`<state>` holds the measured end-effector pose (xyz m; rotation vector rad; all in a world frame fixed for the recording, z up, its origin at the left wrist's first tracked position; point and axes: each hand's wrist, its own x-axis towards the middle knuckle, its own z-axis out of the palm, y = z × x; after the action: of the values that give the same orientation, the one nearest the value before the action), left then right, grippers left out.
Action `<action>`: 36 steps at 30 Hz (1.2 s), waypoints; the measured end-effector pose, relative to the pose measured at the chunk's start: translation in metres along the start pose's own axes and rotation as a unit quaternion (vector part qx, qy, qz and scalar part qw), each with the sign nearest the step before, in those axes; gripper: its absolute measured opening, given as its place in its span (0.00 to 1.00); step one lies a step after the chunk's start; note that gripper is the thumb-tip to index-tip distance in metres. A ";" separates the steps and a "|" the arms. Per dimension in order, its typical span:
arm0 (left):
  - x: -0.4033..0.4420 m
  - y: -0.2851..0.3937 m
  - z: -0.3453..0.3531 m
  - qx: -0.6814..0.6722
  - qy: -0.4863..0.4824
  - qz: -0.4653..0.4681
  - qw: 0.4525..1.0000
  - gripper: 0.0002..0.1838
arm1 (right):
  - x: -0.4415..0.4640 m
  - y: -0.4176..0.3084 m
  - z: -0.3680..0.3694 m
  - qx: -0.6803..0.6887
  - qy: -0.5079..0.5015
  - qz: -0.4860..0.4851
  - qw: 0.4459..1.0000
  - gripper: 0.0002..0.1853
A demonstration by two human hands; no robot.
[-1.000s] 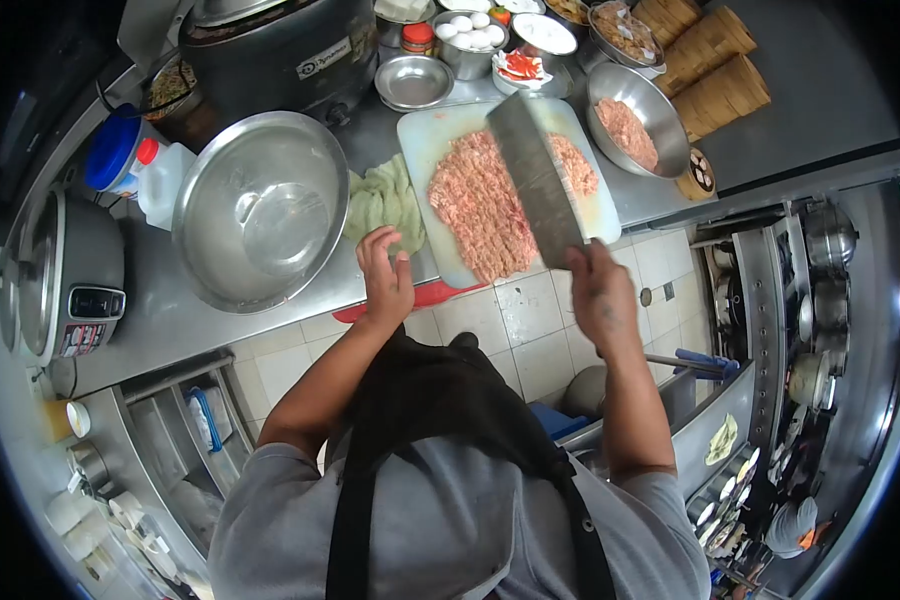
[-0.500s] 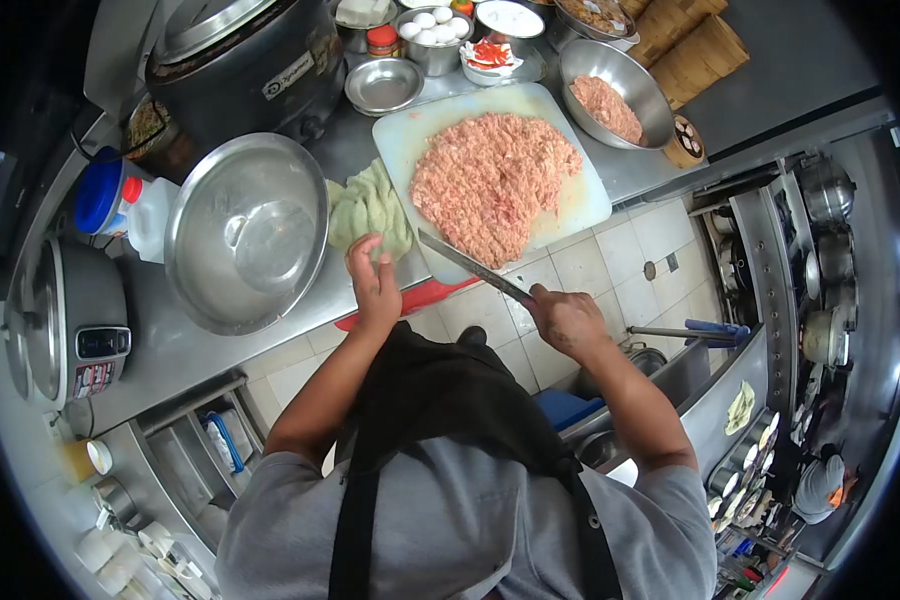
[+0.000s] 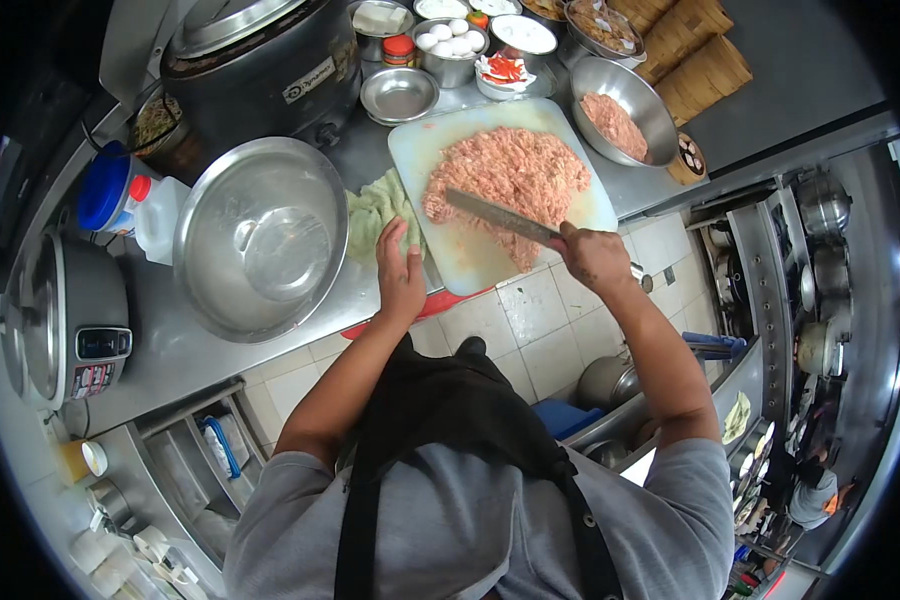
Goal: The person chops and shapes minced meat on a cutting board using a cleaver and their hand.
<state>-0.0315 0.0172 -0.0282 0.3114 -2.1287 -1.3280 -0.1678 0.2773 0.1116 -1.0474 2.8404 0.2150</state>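
My right hand (image 3: 595,258) is closed around the handle of a long knife (image 3: 502,216). Its blade points left and lies over the near part of a spread mound of raw minced meat (image 3: 520,170). Under the meat is a white cutting board (image 3: 460,268). I cannot tell how firmly the blade touches the meat. My left hand (image 3: 401,275) is open, fingers stretched out, and holds nothing. It hovers by the board's left edge, close to a crumpled green cloth (image 3: 374,212).
Left of the cloth stands a large steel bowl (image 3: 260,240), with a dark cooker (image 3: 270,75) behind it. Beyond the board are a small steel dish (image 3: 399,94) and a pot of eggs (image 3: 451,45). A steel bowl with meat (image 3: 625,110) sits at right.
The knife has moved from the board's near edge up over the meat with my right hand. My left hand has shifted slightly right, still open. The meat's near-left edge looks pushed inward.
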 end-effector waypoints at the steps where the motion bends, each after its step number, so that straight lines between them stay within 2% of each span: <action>1: 0.004 -0.001 0.003 0.005 -0.006 0.002 1.000 0.22 | 0.003 0.002 -0.004 -0.008 0.014 0.014 1.000 0.15; 4: 0.014 -0.002 0.011 0.022 -0.009 0.010 1.000 0.22 | 0.007 0.007 -0.026 -0.007 0.050 0.086 0.995 0.15; 7: 0.018 -0.005 0.014 0.013 -0.022 -0.014 1.000 0.23 | -0.008 0.006 -0.024 0.014 0.089 0.099 0.991 0.16; 10: 0.019 -0.016 0.021 -0.093 0.001 -0.081 0.992 0.23 | -0.038 -0.017 0.002 0.033 0.095 0.103 0.990 0.15; 12: 0.021 -0.020 0.020 -0.149 0.024 -0.115 0.982 0.23 | -0.057 -0.028 0.035 0.042 0.084 0.070 0.993 0.16; 14: 0.023 -0.019 0.017 -0.163 0.040 -0.127 0.977 0.23 | -0.064 -0.045 0.041 0.043 0.046 0.045 0.997 0.17; 17: 0.029 -0.018 0.012 -0.162 0.056 -0.130 0.977 0.23 | -0.049 -0.051 0.046 0.019 0.054 0.020 0.998 0.16; 20: 0.033 -0.018 0.006 -0.166 0.060 -0.133 0.975 0.24 | -0.012 -0.047 0.032 -0.036 0.019 0.031 0.999 0.17; 21: 0.034 -0.018 0.004 -0.173 0.059 -0.137 0.974 0.24 | 0.002 -0.047 0.020 -0.009 -0.032 0.079 0.996 0.17; 22: 0.035 -0.018 0.002 -0.182 0.053 -0.140 0.972 0.24 | 0.012 -0.045 0.008 0.022 -0.039 0.103 0.994 0.18; 28: 0.044 -0.027 0.016 -0.284 0.003 -0.169 0.944 0.21 | 0.023 -0.028 -0.012 0.076 -0.004 0.124 0.989 0.18; 32: 0.048 -0.029 0.034 -0.126 -0.016 -0.051 0.991 0.21 | 0.007 -0.028 -0.040 0.129 0.067 0.181 0.973 0.19; 33: 0.049 -0.006 0.027 -0.104 -0.034 -0.041 0.993 0.23 | 0.003 -0.022 -0.042 0.150 0.094 0.202 0.963 0.19; 36: 0.042 0.032 0.030 -0.015 -0.101 0.146 0.984 0.25 | -0.008 -0.009 -0.047 0.222 0.161 0.263 0.925 0.22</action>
<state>-0.0790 0.0342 0.0059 -0.1512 -2.2139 -1.2603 -0.1583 0.2682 0.1581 -0.2349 3.1650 -0.5927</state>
